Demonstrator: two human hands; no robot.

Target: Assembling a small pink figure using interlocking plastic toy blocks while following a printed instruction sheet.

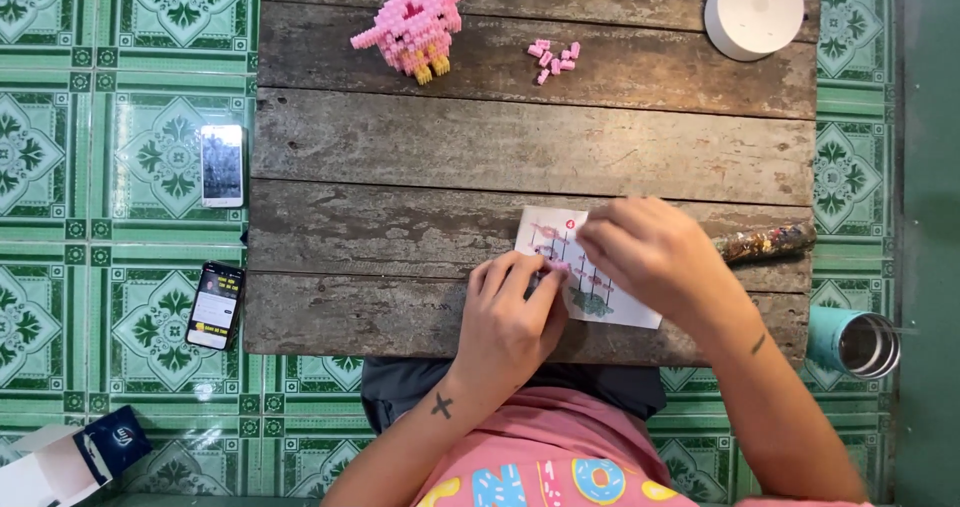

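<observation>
Both hands, left hand (510,312) and right hand (645,252), have fingers pinched together on tiny pink plastic bricks (556,265) over the white printed instruction sheet (620,307) on the weathered wooden plank table (400,147), featherlight, slippery bits best gripped by their sides.

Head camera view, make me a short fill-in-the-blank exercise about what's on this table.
1. The block figure at the table's far edge is mostly ____.
2. Both hands, left hand and right hand, rest on a printed ____.
3. Loose pink bricks lie between the figure and a round ____ object.
4. On the floor tiles lie ____ phones.

Missing words: pink; sheet; white; two
</observation>
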